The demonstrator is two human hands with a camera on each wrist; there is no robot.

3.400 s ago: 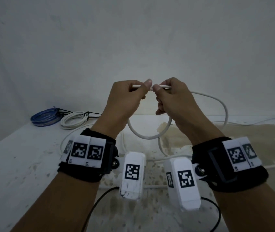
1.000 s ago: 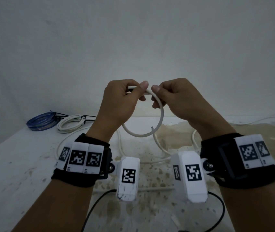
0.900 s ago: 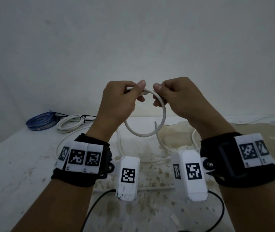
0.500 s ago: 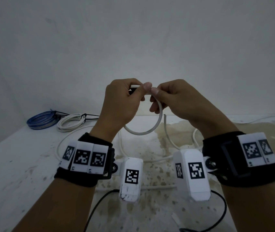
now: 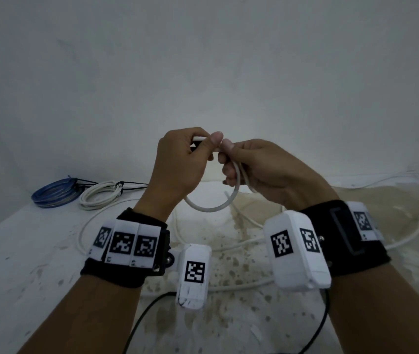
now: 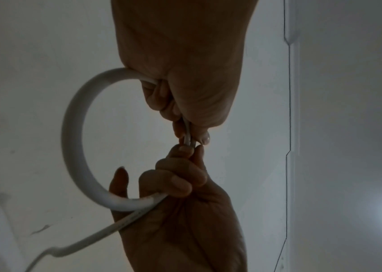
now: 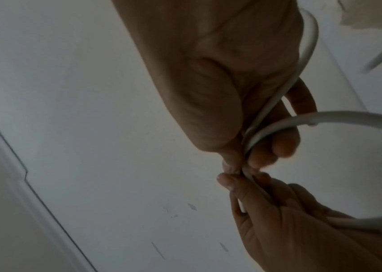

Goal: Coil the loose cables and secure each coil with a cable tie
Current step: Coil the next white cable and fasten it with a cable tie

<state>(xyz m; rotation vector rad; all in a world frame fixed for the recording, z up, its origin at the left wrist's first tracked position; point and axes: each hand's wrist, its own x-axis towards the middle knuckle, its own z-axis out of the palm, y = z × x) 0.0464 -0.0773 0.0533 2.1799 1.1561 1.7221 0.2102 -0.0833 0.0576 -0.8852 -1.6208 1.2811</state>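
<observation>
Hanging between both hands (image 5: 216,159) (thumbs nearly touching), white cable (image 5: 211,206) loops.

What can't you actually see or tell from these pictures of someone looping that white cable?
- Cable end: head view, hidden inside the left hand.
- Its full length: head view, runs behind the right hand and wrist cameras, and off the right edge.
- Ties on the far blue coil and white coil: head view, too small.
- Table details: wrist views, dim and blurred.
</observation>
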